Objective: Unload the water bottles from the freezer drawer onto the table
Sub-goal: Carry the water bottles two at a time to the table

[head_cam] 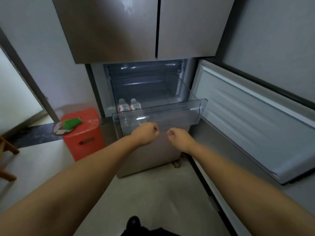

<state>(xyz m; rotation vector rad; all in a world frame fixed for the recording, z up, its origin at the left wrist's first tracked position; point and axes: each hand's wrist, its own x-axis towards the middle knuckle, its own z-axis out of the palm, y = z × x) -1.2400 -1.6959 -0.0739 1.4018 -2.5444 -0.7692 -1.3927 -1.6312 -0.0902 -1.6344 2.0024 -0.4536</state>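
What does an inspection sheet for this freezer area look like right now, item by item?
Surface: no table in view; pale floor in front of the fridge.
Job's things: two water bottles upright at the left of the pulled-out clear freezer drawer.
Clutter: green pack on a red stool.
Grippers: left hand and right hand curled, below the drawer's front edge; whether they grip it, unclear.
Cables: nothing seen.
Surroundings: freezer door swung open at right; upper fridge doors closed.

The clear freezer drawer (179,114) holds 2 water bottles (129,105) upright.
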